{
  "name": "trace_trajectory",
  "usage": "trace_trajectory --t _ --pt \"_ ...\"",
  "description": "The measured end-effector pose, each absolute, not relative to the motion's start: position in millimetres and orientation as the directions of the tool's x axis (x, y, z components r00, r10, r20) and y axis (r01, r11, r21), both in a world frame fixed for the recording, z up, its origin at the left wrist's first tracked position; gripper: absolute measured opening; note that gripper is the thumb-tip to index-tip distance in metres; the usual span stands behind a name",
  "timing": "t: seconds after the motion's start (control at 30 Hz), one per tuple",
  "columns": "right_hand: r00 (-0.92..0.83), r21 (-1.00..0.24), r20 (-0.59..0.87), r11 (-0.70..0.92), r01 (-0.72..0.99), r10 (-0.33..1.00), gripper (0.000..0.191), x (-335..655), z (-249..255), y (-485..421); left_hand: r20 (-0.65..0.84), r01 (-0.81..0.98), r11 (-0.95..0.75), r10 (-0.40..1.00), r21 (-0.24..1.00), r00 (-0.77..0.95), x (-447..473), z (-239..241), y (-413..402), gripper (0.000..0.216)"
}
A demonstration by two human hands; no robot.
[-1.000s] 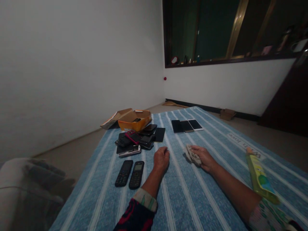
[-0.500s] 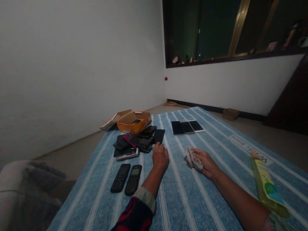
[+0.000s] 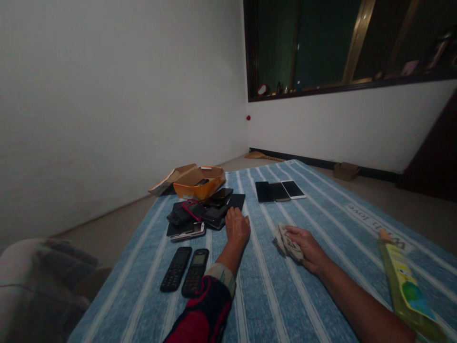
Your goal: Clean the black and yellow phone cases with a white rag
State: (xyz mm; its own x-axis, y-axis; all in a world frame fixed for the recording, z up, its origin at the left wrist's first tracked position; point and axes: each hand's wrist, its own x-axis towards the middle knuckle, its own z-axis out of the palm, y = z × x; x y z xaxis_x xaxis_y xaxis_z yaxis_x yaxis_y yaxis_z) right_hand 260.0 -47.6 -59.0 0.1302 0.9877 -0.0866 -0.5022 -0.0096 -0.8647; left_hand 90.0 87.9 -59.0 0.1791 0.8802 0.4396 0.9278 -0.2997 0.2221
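My left hand (image 3: 237,226) rests at the right edge of a pile of old mobile phones (image 3: 193,212). Its fingers reach forward, slightly bent, to the near end of a flat black phone (image 3: 236,201); what lies under the fingertips is hidden. A crumpled light-grey cloth (image 3: 287,243) is pinched in my right hand (image 3: 309,247), just over the bedspread. Two keypad phones, one black (image 3: 176,269) and one with a grey screen (image 3: 195,272), lie side by side near my left forearm. Three touchscreen phones (image 3: 280,191) lie in a row farther off.
An open orange cardboard box (image 3: 200,188) with a phone inside stands behind the pile. On the right lies a bottle of yellow-green liquid (image 3: 407,286). Everything sits on a blue striped cover (image 3: 264,286). A white wall (image 3: 124,95) bounds the left.
My left hand has shifted slightly forward, its fingers reaching farther toward the black phone. My right hand still holds the cloth, a little lower in view. The camera view has shifted slightly.
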Motion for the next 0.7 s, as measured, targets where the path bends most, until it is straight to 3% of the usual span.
trace_trajectory --t 0.53,0.7 --pt "0.125 -0.855 -0.112 -0.031 -0.518 0.986 0.033 263 -58 -47 0.375 0.903 -0.406 0.866 0.138 0.332 99 -45 53 0.013" --pt "0.130 -0.859 -0.055 0.019 -0.511 0.990 0.028 265 -55 -48 0.396 0.923 -0.339 0.884 0.179 0.248 102 -43 55 0.039"
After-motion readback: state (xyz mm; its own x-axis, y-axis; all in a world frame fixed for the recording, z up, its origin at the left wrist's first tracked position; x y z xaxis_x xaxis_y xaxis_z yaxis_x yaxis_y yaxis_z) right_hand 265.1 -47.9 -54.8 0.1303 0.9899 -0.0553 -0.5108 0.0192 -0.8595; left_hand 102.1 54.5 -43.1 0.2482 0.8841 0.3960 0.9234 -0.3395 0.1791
